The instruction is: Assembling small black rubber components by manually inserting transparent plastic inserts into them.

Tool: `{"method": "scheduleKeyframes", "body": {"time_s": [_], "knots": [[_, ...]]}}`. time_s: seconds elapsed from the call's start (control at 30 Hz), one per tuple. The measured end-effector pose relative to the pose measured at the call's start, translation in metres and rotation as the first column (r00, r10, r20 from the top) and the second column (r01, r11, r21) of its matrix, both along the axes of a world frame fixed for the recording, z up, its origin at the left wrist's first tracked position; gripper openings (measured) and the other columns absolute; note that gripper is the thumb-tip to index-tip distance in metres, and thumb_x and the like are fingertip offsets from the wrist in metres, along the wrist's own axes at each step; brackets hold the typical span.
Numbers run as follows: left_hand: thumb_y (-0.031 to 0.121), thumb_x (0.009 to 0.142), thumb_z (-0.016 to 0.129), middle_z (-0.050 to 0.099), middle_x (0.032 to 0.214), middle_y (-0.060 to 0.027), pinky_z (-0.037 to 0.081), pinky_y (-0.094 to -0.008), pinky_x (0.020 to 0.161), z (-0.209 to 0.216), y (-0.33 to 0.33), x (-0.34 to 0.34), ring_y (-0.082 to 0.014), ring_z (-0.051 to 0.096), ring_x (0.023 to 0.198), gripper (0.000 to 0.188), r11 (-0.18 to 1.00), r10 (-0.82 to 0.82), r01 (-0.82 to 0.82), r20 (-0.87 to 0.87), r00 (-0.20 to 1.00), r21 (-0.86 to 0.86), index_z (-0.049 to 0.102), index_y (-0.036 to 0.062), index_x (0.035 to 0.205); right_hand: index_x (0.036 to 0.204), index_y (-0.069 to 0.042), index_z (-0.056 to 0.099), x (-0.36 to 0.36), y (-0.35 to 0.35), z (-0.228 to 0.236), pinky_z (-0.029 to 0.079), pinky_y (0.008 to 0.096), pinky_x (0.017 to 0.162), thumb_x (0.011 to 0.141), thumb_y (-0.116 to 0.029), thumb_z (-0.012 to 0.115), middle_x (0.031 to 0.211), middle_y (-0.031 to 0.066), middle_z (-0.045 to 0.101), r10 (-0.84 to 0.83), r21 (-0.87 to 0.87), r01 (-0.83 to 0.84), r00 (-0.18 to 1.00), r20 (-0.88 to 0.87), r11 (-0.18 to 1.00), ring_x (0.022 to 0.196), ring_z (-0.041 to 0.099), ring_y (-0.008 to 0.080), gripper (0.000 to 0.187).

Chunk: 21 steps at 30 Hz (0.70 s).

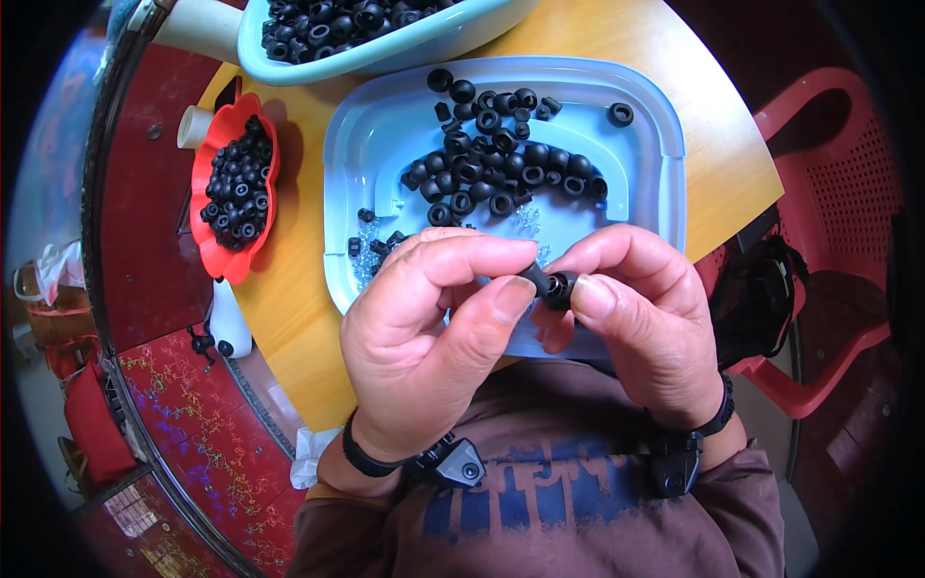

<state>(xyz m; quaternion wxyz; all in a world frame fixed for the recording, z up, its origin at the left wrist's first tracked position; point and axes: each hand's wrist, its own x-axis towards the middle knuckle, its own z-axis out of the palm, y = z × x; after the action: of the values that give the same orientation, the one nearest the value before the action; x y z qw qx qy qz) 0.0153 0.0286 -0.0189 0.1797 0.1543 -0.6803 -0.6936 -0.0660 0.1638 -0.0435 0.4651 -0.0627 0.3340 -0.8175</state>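
Above the near edge of a light-blue tray [339, 193], my two hands meet, each closed in a pinch. Thumb and forefinger of my left hand [414, 332] grip a small black plastic plug [536, 279]. My right hand [650, 323] pinches a hollow round black plastic piece [561, 291], its opening turned toward the plug. A thin shiny ring or coil shows at that opening. The two pieces touch or nearly touch; which, I cannot tell. Behind my hands, many round black pieces [467, 171] lie heaped in the tray. My fingers partly hide small clear or silvery bits [527, 220].
A red scalloped dish [207, 183] of small black pieces stands at left. At the back is a pale-blue basin [385, 60] full of black parts. The wooden table [718, 144] curves away at right, beside a red plastic chair [838, 125].
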Motion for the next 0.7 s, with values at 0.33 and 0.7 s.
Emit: {"method": "scheduleKeyframes", "body": {"time_s": [0.33,0.7], "knots": [[-0.004,0.077,0.063,0.058,0.086,-0.0095,0.048,-0.0221,0.057,-0.005,-0.0042,0.0001,-0.0111,0.057,0.067,0.018,0.885,-0.03,-0.028,-0.117,0.993,-0.465,0.062,-0.0009,0.095,0.099,0.001,0.057,0.0013,-0.0008,0.0013,0.049,0.0233,0.07,0.086,-0.007,0.059,0.089,0.0064,0.061,0.009,0.029,-0.009,1.0,-0.009,1.0,0.079,0.059,0.0117,0.016],[-0.006,0.071,0.066,0.06,0.082,-0.0113,0.048,-0.0257,0.054,0.0009,-0.0104,-0.0017,-0.0183,0.058,0.064,0.028,0.629,-0.155,-0.019,-0.149,0.977,-0.777,0.062,0.0002,0.098,0.099,0.002,0.058,0.0026,-0.0001,0.002,0.049,0.0226,0.07,0.085,-0.006,0.06,0.088,0.0063,0.062,-0.014,0.065,0.017,0.999,-0.048,0.998,0.077,0.059,0.0107,0.016]]}}
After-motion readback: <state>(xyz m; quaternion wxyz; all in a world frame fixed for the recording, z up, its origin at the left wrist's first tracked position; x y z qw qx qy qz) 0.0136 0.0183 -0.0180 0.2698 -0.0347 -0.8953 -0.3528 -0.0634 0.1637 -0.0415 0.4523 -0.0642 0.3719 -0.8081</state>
